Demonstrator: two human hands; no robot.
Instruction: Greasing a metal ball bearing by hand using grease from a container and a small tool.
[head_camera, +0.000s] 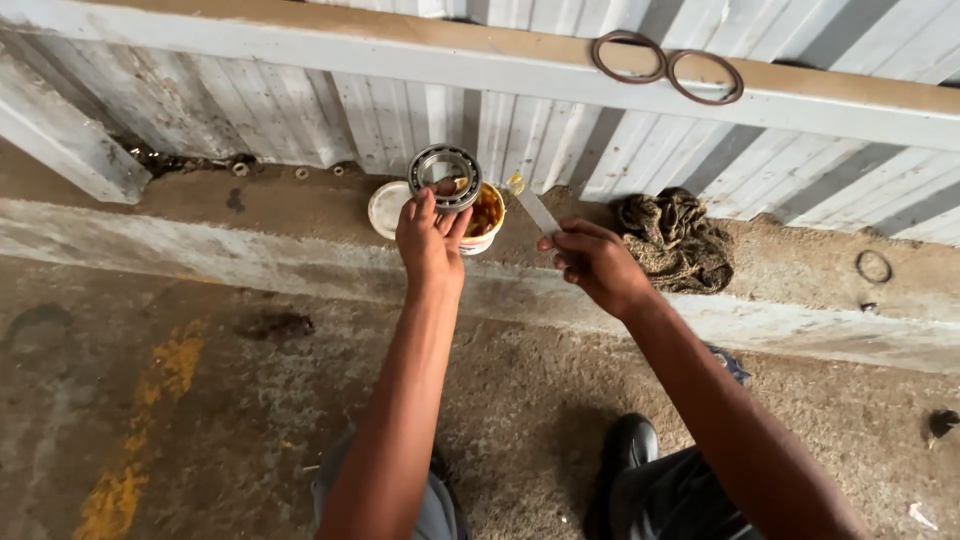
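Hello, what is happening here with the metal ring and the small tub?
A person holds a round metal bearing up in the left hand, just over an open tub of yellowish grease on a concrete ledge. The right hand grips a flat pale stick with grease on its tip, pointed toward the bearing. The tub's white lid lies beside it, and a crumpled rag sits to the right.

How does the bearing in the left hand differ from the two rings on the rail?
The bearing is thick, shiny grey metal, held upright by the left hand over the tub. The rings are thin, dark and rusty-looking, resting flat-ish against the rail, untouched. All are round with open centres.
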